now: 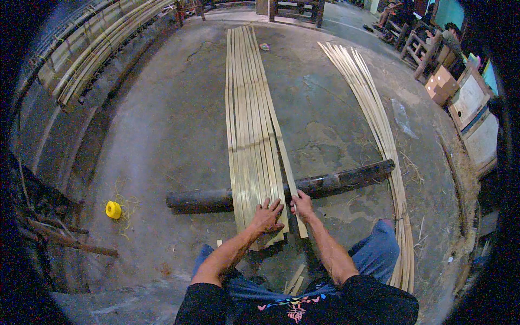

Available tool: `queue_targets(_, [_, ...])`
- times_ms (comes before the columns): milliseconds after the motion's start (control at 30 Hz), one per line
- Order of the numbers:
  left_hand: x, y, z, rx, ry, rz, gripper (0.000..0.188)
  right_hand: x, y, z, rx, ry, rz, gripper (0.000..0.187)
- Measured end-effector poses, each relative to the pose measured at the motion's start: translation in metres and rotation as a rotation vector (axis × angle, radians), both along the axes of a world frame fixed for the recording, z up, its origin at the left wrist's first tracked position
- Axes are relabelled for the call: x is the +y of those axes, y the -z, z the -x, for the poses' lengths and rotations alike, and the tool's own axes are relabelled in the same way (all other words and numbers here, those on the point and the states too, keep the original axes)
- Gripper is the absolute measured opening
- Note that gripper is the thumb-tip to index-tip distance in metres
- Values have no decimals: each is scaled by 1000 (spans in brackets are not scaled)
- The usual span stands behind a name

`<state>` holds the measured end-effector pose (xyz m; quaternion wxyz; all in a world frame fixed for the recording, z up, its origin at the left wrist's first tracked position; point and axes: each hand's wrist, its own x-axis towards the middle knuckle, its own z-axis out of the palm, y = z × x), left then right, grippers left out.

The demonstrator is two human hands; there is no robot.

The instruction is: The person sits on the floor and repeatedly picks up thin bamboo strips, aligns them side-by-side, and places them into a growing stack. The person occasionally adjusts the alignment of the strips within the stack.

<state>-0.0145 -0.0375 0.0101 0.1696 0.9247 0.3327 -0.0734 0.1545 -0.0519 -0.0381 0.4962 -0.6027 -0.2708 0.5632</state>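
Observation:
Long pale bamboo strips (246,124) lie side by side in a flat row, running away from me. Their near ends rest across a dark round pole (346,177) on the floor. My left hand (267,216) lies flat with fingers spread on the right part of the row, close to the near ends. My right hand (301,206) grips one bamboo strip (290,170) near its end. That strip stands a little apart from the row at its near part, and its far part runs close along the row's right side.
A second bundle of strips (374,103) lies to the right, past the pole's end. A yellow roll of twine (113,209) sits on the floor at left. Short offcuts (294,280) lie between my legs. Cardboard boxes (441,85) and seated people are at the far right.

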Motion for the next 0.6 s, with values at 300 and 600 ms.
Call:
queue_targets(300, [13,7,3,-129,-145,33,71,36,-20,41,-226,-56,-63,39])
queue_targets(600, [19,17,30,16,-182,-45,64,38,0,70,145,-15,-29,52])
